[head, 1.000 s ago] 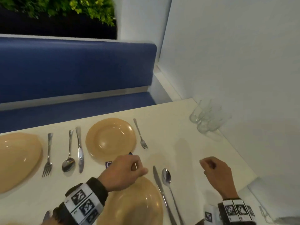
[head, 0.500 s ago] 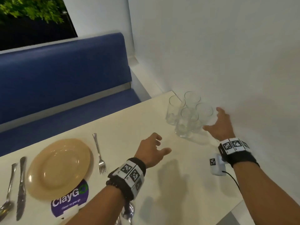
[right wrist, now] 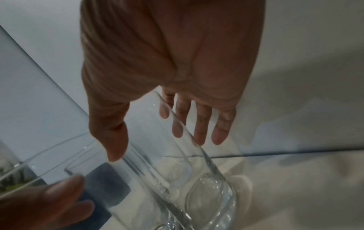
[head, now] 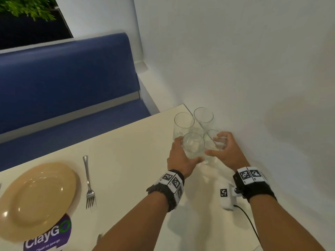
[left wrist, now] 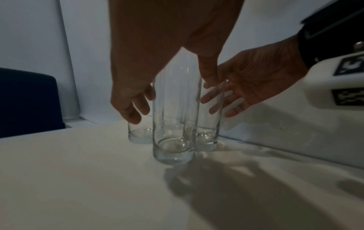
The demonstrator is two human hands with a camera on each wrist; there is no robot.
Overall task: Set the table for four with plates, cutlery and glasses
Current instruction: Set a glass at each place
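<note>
Several clear tall glasses stand clustered in the far right corner of the cream table (head: 130, 171), against the wall. My left hand (head: 189, 150) grips the near-left glass (head: 193, 144), fingers on its left side and thumb on its near side. My right hand (head: 215, 144) holds the near-right glass (head: 210, 138). In the left wrist view the left hand (left wrist: 172, 98) straddles the front glass (left wrist: 174, 132), which stands on the table. In the right wrist view the right hand (right wrist: 157, 144) has its thumb on the glass (right wrist: 197, 179) and its fingers behind it. Two rear glasses (head: 184, 122) (head: 203, 115) stand untouched.
A tan plate (head: 36, 200) lies at the left with a fork (head: 88, 182) to its right and a purple ClayGo sticker (head: 49, 236) at its near edge. A blue bench (head: 63, 84) runs behind the table. The white wall (head: 253, 87) borders the table's right side.
Both hands have reached forward to the glass cluster and closed round the two near glasses; half a second ago they were open and short of them. The view has shifted right.
</note>
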